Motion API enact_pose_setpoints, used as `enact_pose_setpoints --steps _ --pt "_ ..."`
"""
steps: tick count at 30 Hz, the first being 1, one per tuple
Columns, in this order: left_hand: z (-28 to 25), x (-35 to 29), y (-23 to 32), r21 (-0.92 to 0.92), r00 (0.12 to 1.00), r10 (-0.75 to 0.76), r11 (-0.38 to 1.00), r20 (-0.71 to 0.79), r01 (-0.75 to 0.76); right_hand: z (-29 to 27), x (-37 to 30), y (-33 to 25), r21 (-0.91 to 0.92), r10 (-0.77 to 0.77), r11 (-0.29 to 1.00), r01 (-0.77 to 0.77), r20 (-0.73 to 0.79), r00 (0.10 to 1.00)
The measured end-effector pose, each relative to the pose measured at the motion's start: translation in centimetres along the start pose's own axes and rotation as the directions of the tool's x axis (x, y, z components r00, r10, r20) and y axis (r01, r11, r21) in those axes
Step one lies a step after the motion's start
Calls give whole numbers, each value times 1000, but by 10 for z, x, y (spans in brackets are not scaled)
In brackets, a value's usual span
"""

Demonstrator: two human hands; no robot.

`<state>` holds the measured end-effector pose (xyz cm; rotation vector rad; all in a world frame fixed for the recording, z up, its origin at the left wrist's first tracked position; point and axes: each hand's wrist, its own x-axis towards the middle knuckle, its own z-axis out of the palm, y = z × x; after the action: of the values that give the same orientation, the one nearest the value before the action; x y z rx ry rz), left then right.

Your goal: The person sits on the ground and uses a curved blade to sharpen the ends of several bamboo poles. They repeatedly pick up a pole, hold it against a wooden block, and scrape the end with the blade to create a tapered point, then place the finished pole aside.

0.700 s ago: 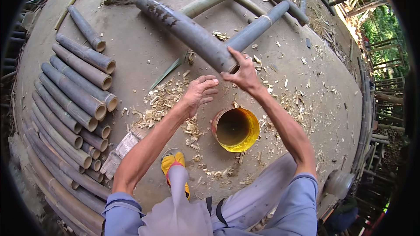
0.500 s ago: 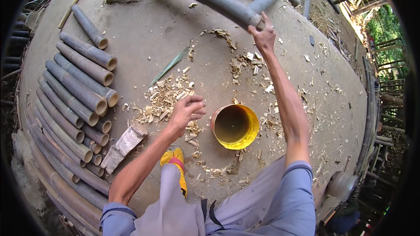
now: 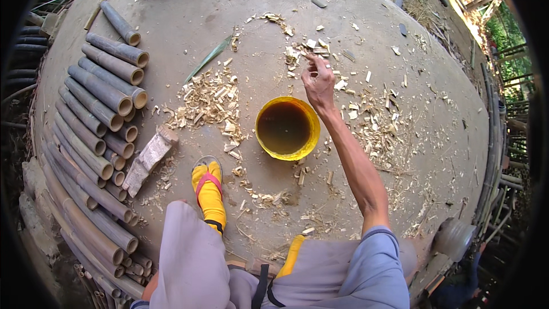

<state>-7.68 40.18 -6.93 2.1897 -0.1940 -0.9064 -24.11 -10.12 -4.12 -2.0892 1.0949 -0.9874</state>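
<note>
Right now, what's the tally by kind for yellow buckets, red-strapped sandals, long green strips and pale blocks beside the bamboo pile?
Yellow bucket: 1
Red-strapped sandal: 1
Long green strip: 1
Pale block: 1
Total: 4

Round yellow bucket [image 3: 314, 129], upright, open-topped; murky brown liquid [image 3: 283, 129] inside, standing on ground [image 3: 189, 23] between pale shavings [image 3: 209, 100]

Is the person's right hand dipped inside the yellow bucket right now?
No, the right hand shows outside the rim of the yellow bucket, against ground scattered with wood chips.
</note>
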Motion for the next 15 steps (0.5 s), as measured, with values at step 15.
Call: enact_pose_setpoints --steps 15 --pt "56 -38 38 75 985 165 983 47 -168 -94 -104 -9 -40 474 826 -562 590 654"
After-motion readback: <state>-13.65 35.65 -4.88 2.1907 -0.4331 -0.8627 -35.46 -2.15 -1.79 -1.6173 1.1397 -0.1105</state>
